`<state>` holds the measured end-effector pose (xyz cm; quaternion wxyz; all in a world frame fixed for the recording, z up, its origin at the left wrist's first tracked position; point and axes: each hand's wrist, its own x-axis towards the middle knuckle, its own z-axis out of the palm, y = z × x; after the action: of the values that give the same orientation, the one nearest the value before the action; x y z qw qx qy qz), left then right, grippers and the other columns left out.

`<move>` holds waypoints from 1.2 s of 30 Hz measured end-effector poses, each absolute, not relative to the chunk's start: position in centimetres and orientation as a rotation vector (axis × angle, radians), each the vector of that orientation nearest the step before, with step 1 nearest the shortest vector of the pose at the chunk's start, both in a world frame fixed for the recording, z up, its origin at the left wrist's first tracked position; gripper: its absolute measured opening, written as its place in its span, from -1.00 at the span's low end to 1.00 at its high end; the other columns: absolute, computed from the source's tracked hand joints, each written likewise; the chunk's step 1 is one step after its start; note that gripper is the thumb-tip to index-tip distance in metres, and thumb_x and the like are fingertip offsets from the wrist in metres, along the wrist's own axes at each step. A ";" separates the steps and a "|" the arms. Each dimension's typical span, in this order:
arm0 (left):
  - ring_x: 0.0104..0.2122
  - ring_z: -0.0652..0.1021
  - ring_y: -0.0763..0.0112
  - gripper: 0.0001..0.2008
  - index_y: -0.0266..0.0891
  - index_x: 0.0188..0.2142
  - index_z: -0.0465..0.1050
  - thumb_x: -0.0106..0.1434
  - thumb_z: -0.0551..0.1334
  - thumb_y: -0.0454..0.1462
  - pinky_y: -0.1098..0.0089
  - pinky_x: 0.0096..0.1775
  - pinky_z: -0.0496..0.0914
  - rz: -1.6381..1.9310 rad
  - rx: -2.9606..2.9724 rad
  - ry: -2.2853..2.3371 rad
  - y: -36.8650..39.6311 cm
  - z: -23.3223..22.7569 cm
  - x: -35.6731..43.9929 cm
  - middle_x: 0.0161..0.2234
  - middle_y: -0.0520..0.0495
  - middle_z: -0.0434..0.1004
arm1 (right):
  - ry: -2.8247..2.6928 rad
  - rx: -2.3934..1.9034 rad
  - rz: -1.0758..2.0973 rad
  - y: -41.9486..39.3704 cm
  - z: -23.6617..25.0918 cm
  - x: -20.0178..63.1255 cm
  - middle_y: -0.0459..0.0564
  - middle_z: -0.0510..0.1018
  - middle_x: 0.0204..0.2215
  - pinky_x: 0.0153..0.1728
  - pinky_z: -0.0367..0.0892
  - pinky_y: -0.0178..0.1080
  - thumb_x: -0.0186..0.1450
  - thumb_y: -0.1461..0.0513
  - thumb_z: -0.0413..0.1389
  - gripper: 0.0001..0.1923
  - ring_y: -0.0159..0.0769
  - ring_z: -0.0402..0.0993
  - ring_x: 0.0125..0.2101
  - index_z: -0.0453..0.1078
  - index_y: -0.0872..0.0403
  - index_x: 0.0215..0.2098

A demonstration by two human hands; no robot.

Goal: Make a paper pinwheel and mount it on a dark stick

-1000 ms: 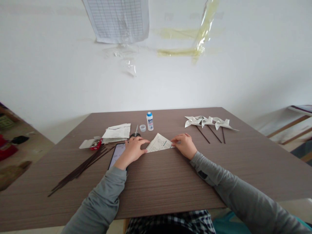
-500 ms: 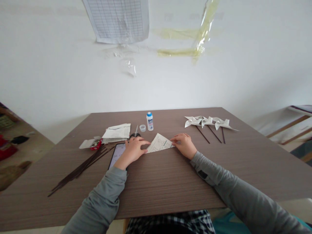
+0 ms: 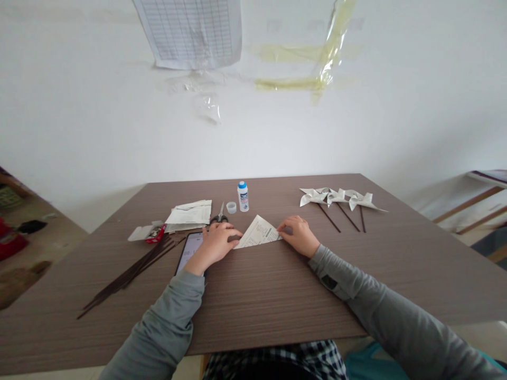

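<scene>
A printed sheet of paper (image 3: 258,233), folded into a triangle, lies on the table with its peak pointing away from me. My left hand (image 3: 216,244) is at its left corner, thumb and forefinger closing on the edge. At the right corner, the fingertips of my right hand (image 3: 300,236) pinch the paper. Under my left wrist a phone (image 3: 189,250) is partly hidden. Scissors (image 3: 220,214) lie just beyond my left fingers. A white glue bottle (image 3: 243,198) with a blue top stands behind the paper, beside a small clear cap (image 3: 232,208).
Several dark thin sticks (image 3: 122,279) lie at the left, near an opened red box (image 3: 154,232) and a stack of paper sheets (image 3: 189,214). Three paper pinwheels (image 3: 336,197) on sticks rest at the right back. The brown table (image 3: 245,316) meets a white wall.
Both hands stay at the folded paper's corners with barely any movement. The whole view has shifted very slightly.
</scene>
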<state>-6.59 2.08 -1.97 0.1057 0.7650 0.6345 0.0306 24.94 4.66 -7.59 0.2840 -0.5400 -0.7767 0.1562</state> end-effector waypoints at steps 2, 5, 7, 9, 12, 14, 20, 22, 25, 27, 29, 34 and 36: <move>0.59 0.54 -0.42 -0.62 0.20 0.26 0.92 0.68 0.38 -0.27 -0.55 0.58 0.35 0.088 2.255 1.878 2.1 -2.0 -6.6 0.55 -0.18 0.71 | -2.076 -1.438 0.423 4.7 -7.5 25.0 0.13 0.88 -0.04 0.38 0.50 0.20 0.48 0.41 0.41 -0.80 0.17 0.76 0.19 0.82 -0.02 -0.18; 0.60 0.52 -0.42 -0.60 0.19 0.27 0.92 0.71 0.32 -0.28 -0.56 0.59 0.33 0.086 2.251 1.891 1.9 -2.0 -6.4 0.56 -0.17 0.70 | -2.067 -1.424 0.410 4.7 -7.4 25.2 0.13 0.88 -0.05 0.36 0.50 0.21 0.45 0.40 0.43 -0.80 0.20 0.76 0.20 0.82 -0.03 -0.20; 0.61 0.50 -0.42 -0.59 0.18 0.27 0.91 0.72 0.30 -0.28 -0.59 0.60 0.30 0.081 2.258 1.902 1.7 -2.0 -6.2 0.56 -0.18 0.70 | -2.068 -1.404 0.411 4.7 -7.4 25.3 0.11 0.89 -0.07 0.39 0.48 0.22 0.42 0.40 0.43 -0.80 0.20 0.76 0.20 0.82 -0.05 -0.22; 0.61 0.51 -0.41 -0.59 0.17 0.26 0.91 0.71 0.31 -0.29 -0.60 0.61 0.29 0.079 2.264 1.911 1.6 -1.9 -6.1 0.56 -0.17 0.70 | -2.076 -1.389 0.426 4.7 -7.3 25.4 0.08 0.90 -0.09 0.43 0.46 0.23 0.42 0.41 0.43 -0.79 0.16 0.79 0.17 0.81 -0.05 -0.21; 0.60 0.51 -0.41 -0.61 0.17 0.25 0.91 0.69 0.34 -0.28 -0.59 0.60 0.29 0.085 2.262 1.910 1.6 -2.0 -6.1 0.56 -0.17 0.71 | -2.099 -1.391 0.462 4.7 -7.2 25.6 0.06 0.91 -0.09 0.50 0.42 0.26 0.43 0.40 0.42 -0.78 0.11 0.82 0.13 0.81 -0.06 -0.19; 0.61 0.50 -0.40 -0.61 0.16 0.25 0.91 0.69 0.33 -0.27 -0.58 0.61 0.29 0.080 2.259 1.903 1.7 -2.0 -6.3 0.57 -0.19 0.70 | -2.113 -1.398 0.482 4.8 -7.1 25.7 0.04 0.92 -0.09 0.53 0.41 0.27 0.43 0.39 0.42 -0.79 0.09 0.84 0.12 0.82 -0.07 -0.19; 0.64 0.47 -0.40 -0.62 0.22 0.30 0.90 0.71 0.33 -0.18 -0.54 0.63 0.27 0.037 2.257 1.892 2.2 -2.3 -7.0 0.60 -0.15 0.66 | -2.153 -1.418 0.501 4.9 -6.9 26.1 0.00 0.93 -0.10 0.61 0.33 0.36 0.44 0.32 0.44 -0.84 0.08 0.84 0.12 0.83 -0.10 -0.17; 0.64 0.45 -0.44 -0.63 0.27 0.32 0.89 0.70 0.37 -0.14 -0.57 0.63 0.25 0.044 2.252 1.870 2.3 -2.4 -7.3 0.60 -0.15 0.66 | -2.175 -1.407 0.510 4.9 -6.9 26.3 0.02 0.93 -0.07 0.62 0.31 0.38 0.50 0.24 0.44 -0.90 0.10 0.84 0.15 0.83 -0.10 -0.18; 0.66 0.43 -0.48 -0.62 0.32 0.35 0.87 0.66 0.43 -0.10 -0.59 0.65 0.19 0.039 2.257 1.825 2.4 -2.5 -7.7 0.61 -0.16 0.65 | -2.209 -1.367 0.520 5.0 -7.0 26.6 0.04 0.93 -0.07 0.62 0.32 0.35 0.61 0.09 0.41 -0.73 0.12 0.82 0.19 0.80 -0.09 -0.27; 0.65 0.44 -0.46 -0.62 0.31 0.35 0.88 0.65 0.45 -0.08 -0.58 0.65 0.19 0.057 2.275 1.800 2.4 -2.7 -7.9 0.60 -0.17 0.66 | -2.237 -1.335 0.528 5.0 -7.1 26.6 0.04 0.93 -0.05 0.61 0.33 0.36 0.62 0.01 0.42 -0.67 0.11 0.81 0.20 0.80 -0.10 -0.30; 0.64 0.45 -0.46 -0.64 0.31 0.33 0.89 0.64 0.45 -0.08 -0.57 0.64 0.21 0.086 2.292 1.790 2.5 -2.9 -8.1 0.59 -0.18 0.68 | -2.258 -1.320 0.536 5.0 -7.2 26.6 0.04 0.92 -0.01 0.63 0.30 0.41 0.61 -0.04 0.44 -0.68 0.12 0.81 0.20 0.82 -0.12 -0.27; 0.58 0.50 -0.47 -0.66 0.30 0.27 0.91 0.61 0.46 -0.08 -0.57 0.59 0.29 0.161 2.323 1.786 2.6 -3.6 -8.4 0.52 -0.21 0.73 | -2.241 -1.290 0.531 4.7 -7.0 26.5 0.05 0.89 -0.04 0.64 0.27 0.42 0.65 -0.10 0.40 -0.63 0.09 0.78 0.18 0.84 -0.11 -0.21; 0.57 0.52 -0.45 -0.67 0.28 0.25 0.92 0.60 0.47 -0.07 -0.53 0.58 0.32 0.183 2.331 1.781 2.7 -3.8 -8.5 0.50 -0.22 0.75 | -2.254 -1.264 0.498 4.5 -7.0 26.4 0.05 0.87 -0.03 0.63 0.28 0.41 0.50 -0.11 0.57 -0.71 0.12 0.76 0.18 0.85 -0.12 -0.20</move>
<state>-8.47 2.70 -3.79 0.1008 0.7891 0.6028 0.0619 26.44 4.50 -6.95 0.2522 -0.4648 -0.8287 0.1833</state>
